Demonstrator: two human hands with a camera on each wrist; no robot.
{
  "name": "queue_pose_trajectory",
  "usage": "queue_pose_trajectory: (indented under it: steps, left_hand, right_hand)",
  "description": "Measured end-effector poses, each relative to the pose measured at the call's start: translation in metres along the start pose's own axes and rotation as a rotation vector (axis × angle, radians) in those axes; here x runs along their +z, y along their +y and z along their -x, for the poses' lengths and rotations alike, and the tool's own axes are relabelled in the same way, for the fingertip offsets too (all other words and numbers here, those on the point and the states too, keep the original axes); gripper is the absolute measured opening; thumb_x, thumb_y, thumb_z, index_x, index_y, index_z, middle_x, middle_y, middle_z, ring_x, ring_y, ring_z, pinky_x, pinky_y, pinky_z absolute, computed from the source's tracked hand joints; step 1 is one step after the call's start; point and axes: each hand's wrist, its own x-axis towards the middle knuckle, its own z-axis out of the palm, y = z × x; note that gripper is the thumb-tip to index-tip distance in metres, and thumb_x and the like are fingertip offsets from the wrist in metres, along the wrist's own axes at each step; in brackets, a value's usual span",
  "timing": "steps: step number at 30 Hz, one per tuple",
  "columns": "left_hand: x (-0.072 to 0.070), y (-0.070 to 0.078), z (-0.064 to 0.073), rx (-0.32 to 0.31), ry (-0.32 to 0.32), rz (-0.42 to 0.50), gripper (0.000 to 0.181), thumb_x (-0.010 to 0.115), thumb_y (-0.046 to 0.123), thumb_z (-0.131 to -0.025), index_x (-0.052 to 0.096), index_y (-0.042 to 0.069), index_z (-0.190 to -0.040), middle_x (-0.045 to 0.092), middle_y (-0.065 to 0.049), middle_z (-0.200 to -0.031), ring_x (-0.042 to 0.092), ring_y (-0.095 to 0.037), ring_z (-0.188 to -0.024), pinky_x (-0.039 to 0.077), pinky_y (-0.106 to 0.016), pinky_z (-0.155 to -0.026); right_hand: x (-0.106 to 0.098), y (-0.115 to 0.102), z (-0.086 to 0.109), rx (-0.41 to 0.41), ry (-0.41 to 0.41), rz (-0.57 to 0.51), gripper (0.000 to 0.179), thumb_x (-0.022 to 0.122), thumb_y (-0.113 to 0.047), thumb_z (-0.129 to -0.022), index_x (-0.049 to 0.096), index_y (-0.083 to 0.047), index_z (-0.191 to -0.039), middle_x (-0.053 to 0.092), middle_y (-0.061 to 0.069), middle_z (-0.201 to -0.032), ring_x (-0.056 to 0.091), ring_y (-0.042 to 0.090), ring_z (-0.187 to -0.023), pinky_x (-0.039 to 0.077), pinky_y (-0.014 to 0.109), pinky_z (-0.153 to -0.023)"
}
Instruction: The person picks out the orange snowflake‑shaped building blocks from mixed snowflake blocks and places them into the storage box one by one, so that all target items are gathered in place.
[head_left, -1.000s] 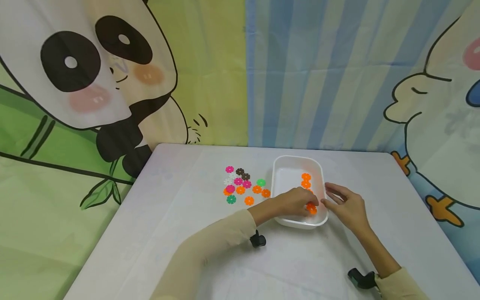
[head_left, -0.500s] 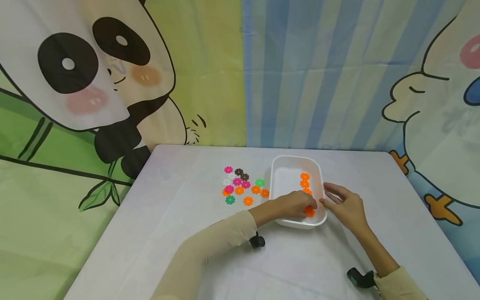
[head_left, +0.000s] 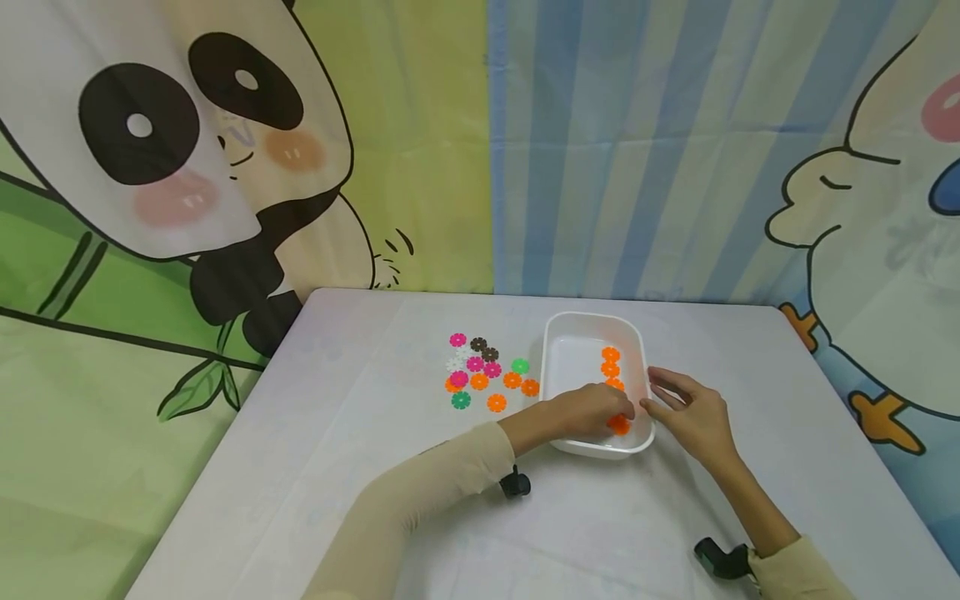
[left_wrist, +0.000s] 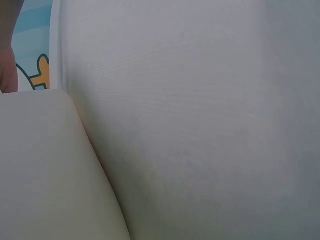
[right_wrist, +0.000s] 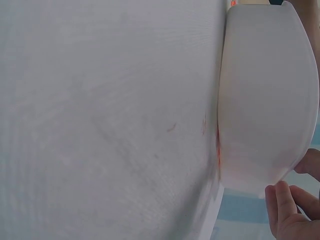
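Left hand (head_left: 588, 410) at an orange flower-shaped disc (head_left: 619, 426), right hand (head_left: 693, 421) on the white plastic tub (head_left: 570, 358)

My left fingers bend down over the disc, in the tub's near end; tips hidden, so I cannot tell whether they grip it. More orange discs (head_left: 611, 369) line up just beyond them. My right thumb and fingers pinch the rim. Mixed-colour discs (head_left: 476, 364) lie outside the tub, left of my left fingers.

Handling (judged): disc light, stiff, thin, awkward when flat; take it by the notched edge. Tub light, apt to slide; steady it by the rim.

Right wrist view adds the tub's outer wall and my right fingertips against it, which the head view lacks. Left wrist view shows no disc.
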Motion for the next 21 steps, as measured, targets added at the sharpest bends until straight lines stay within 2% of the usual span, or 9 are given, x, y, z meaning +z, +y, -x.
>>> queue_pose_trajectory:
  steps: [3,6,8,13,15,18,21]
  left_hand:
    - [0.001,-0.002,-0.001,-0.006,0.006,-0.008,0.034,0.071,0.012,-0.089,0.068,0.014,-0.123,0.067,0.007,-0.114,0.057,-0.003,-0.104,0.038,-0.009,-0.095]
    - [-0.003,-0.007,-0.004,-0.042,0.03,-0.016,0.032,0.068,0.013,-0.091,0.067,0.013,-0.123,0.067,0.006,-0.115,0.058,-0.005,-0.104,0.04,-0.012,-0.095]
    - [-0.007,-0.012,-0.006,-0.115,0.046,-0.005,0.034,0.068,0.016,-0.092,0.065,0.011,-0.125,0.066,0.005,-0.117,0.057,-0.006,-0.104,0.041,-0.014,-0.095]
    - [-0.017,-0.025,-0.01,-0.341,0.04,0.115,0.038,0.073,0.024,-0.088,0.06,0.005,-0.118,0.062,0.001,-0.101,0.053,-0.01,-0.085,0.044,-0.016,-0.076]
    - [-0.018,-0.028,-0.011,-0.369,0.021,0.159,0.039,0.076,0.023,-0.086,0.058,0.004,-0.115,0.061,-0.001,-0.097,0.052,-0.012,-0.082,0.043,-0.018,-0.071]
    - [-0.019,-0.03,-0.013,-0.371,-0.014,0.179,0.053,0.078,0.021,-0.084,0.055,0.004,-0.128,0.063,-0.002,-0.117,0.057,-0.01,-0.101,0.042,-0.014,-0.088]
    - [-0.018,-0.029,-0.013,-0.364,-0.034,0.189,0.065,0.078,0.02,-0.084,0.048,0.004,-0.14,0.056,-0.004,-0.137,0.052,-0.011,-0.122,0.036,-0.017,-0.103]
  right_hand:
    - [0.0,0.0,0.0,-0.001,0.002,-0.004,0.053,0.079,-0.009,-0.082,0.059,0.004,-0.129,0.058,0.022,-0.131,0.059,0.037,-0.115,0.047,0.015,-0.081]
    - [0.0,0.001,-0.001,-0.006,0.001,-0.007,0.052,0.079,-0.007,-0.082,0.059,0.004,-0.129,0.059,0.021,-0.13,0.06,0.037,-0.114,0.048,0.014,-0.08]
    - [0.0,0.002,-0.002,-0.01,0.001,-0.009,0.052,0.078,-0.007,-0.082,0.059,0.004,-0.128,0.059,0.02,-0.13,0.06,0.037,-0.114,0.048,0.014,-0.08]
    - [0.0,0.003,-0.002,-0.014,0.0,-0.01,0.052,0.078,-0.006,-0.082,0.058,0.006,-0.129,0.058,0.022,-0.13,0.059,0.038,-0.115,0.048,0.013,-0.08]
    - [0.0,0.003,-0.001,-0.013,0.0,-0.014,0.052,0.078,-0.005,-0.082,0.058,0.006,-0.128,0.058,0.023,-0.13,0.059,0.039,-0.115,0.048,0.014,-0.08]
    - [0.001,0.002,-0.001,-0.011,-0.005,-0.024,0.052,0.078,-0.004,-0.081,0.058,0.007,-0.128,0.058,0.023,-0.13,0.059,0.039,-0.114,0.048,0.014,-0.081]
    - [0.0,0.002,-0.001,-0.01,-0.007,-0.027,0.051,0.078,-0.005,-0.082,0.058,0.006,-0.128,0.058,0.022,-0.13,0.059,0.038,-0.115,0.048,0.014,-0.081]
